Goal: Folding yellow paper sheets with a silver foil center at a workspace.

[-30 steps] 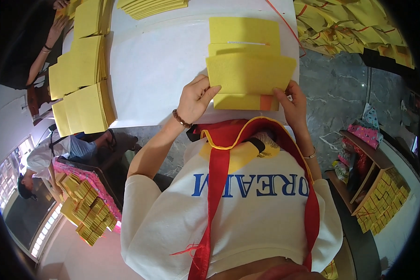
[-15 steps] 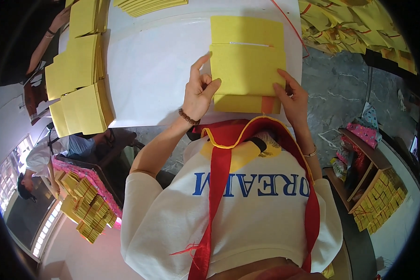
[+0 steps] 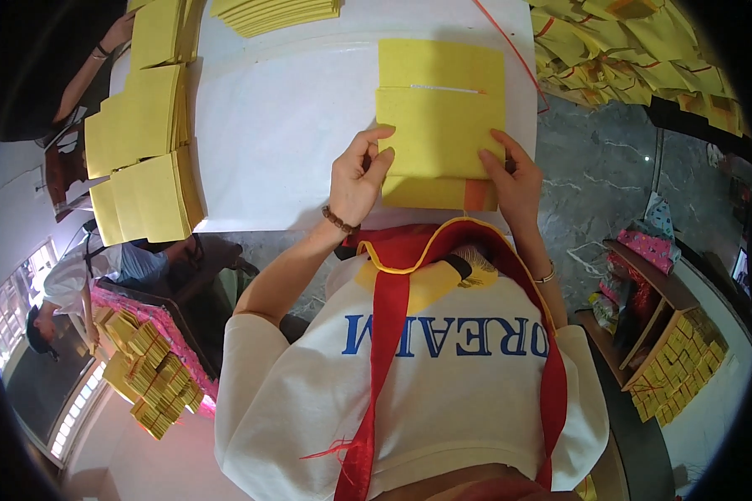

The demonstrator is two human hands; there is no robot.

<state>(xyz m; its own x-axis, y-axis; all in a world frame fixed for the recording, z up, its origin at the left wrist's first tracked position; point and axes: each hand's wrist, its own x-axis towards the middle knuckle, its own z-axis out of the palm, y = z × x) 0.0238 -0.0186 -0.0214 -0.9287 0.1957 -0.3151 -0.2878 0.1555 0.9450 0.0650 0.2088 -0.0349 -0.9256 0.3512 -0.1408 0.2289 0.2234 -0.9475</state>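
Note:
On the white tabletop in front of me lies a folded yellow paper sheet (image 3: 439,138), with a narrow white strip across its upper part and an orange patch near its lower right corner. My left hand (image 3: 359,171) holds its left edge, forefinger and thumb tips on the paper and the other fingers curled in. At the opposite edge, my right hand (image 3: 515,175) grips the sheet with the thumb on top and the forefinger along the side. Whatever lies under the upper layer is hidden.
Stacks of yellow paper (image 3: 138,117) line the table's left side, with a fanned stack (image 3: 276,12) at the far edge. A red cord (image 3: 510,46) crosses the far right corner. Yellow bundles (image 3: 635,50) heap beyond it. Another person's arm (image 3: 83,83) shows at far left.
My left forefinger has come down from the upper left edge to the paper, closer to the thumb. My right thumb has shifted slightly inward. The sheet sits slightly lower in view.

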